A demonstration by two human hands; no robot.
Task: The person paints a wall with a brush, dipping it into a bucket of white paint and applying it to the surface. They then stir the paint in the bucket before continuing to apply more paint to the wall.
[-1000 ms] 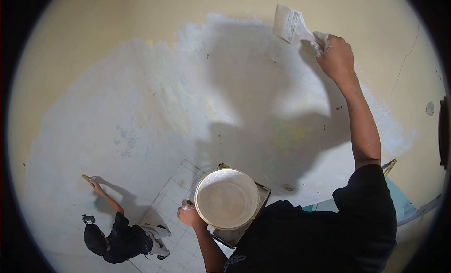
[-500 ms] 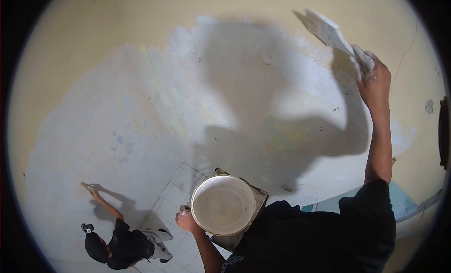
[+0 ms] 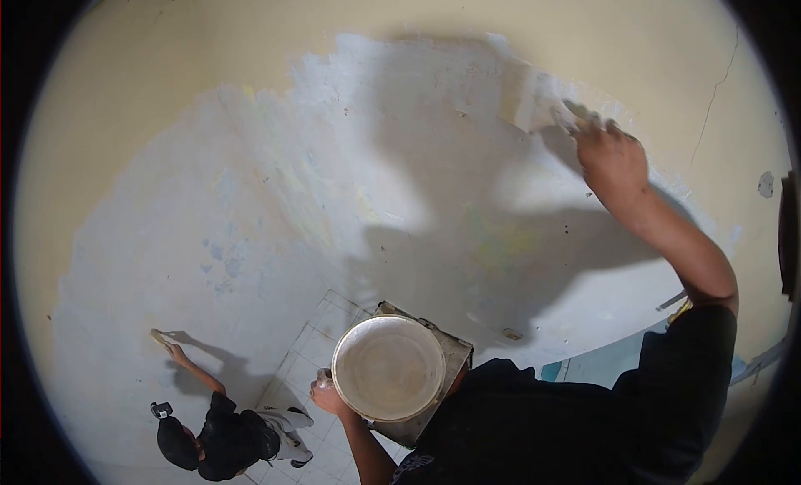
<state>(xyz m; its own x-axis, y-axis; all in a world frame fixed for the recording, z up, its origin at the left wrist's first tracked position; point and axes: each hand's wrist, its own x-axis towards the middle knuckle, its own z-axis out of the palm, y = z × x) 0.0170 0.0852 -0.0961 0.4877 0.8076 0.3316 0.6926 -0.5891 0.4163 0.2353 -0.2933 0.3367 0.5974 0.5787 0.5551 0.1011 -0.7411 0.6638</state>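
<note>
High on the wall [image 3: 275, 151], my right hand [image 3: 615, 158] grips a wide, paint-covered brush [image 3: 542, 101]. Its bristle end lies against the wall at the upper border of the whitish coat and is smeared by motion. Low in the view, my left hand [image 3: 327, 393] is closed at the left side of a round paint bucket [image 3: 336, 351]. The bucket's pale inside shows; how my fingers hold it is partly hidden. Under and behind the bucket is a worn, square-cornered object [image 3: 455, 360], mostly covered.
At lower left a co-worker [image 3: 221, 439] in dark clothes stands on the tiled floor [image 3: 321, 331], one hand reaching to the wall with a small brush-like tool [image 3: 158, 336]. A teal surface [image 3: 601, 360] lies behind my right shoulder. A crack [image 3: 715, 89] runs down the wall's right side.
My right hand has swept the brush down and to the left, from the bare yellow wall onto the coat's edge. My elbow has swung outward. My left hand and the bucket are nearly still.
</note>
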